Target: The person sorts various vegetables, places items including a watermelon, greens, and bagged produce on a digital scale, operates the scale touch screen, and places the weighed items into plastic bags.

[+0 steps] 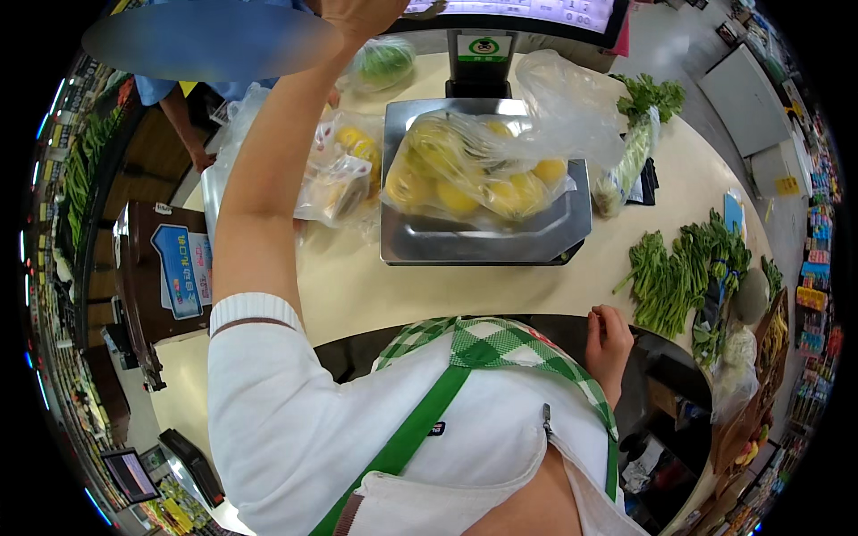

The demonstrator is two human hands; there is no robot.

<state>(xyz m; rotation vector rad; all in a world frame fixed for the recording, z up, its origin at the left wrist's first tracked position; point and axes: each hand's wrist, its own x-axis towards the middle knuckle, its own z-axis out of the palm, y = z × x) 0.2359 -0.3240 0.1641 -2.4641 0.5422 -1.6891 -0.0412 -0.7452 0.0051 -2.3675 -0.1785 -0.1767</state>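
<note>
My left hand [362, 19] reaches far forward to the lit screen [523, 8], its fingers at the screen's lower left edge. The top of the picture cuts this hand off, so its grip is unclear. Below the screen, a clear plastic bag of round yellow fruit [462, 167] rests on the steel scale plate [462, 244]. The bag's loose top [570, 100] spreads to the right. My right hand [610, 345] is at the counter's near edge, fingers loosely curled, with nothing visible in it. Leafy greens [670, 281] lie nearest to it.
Bagged goods [342, 174] lie left of the scale, and a bagged green vegetable [383, 63] behind. Celery [630, 161] lies to the right. A brown machine [164, 268] stands at the left. Across the counter [362, 288], a person in blue [151, 90] has a hand [203, 161] low down.
</note>
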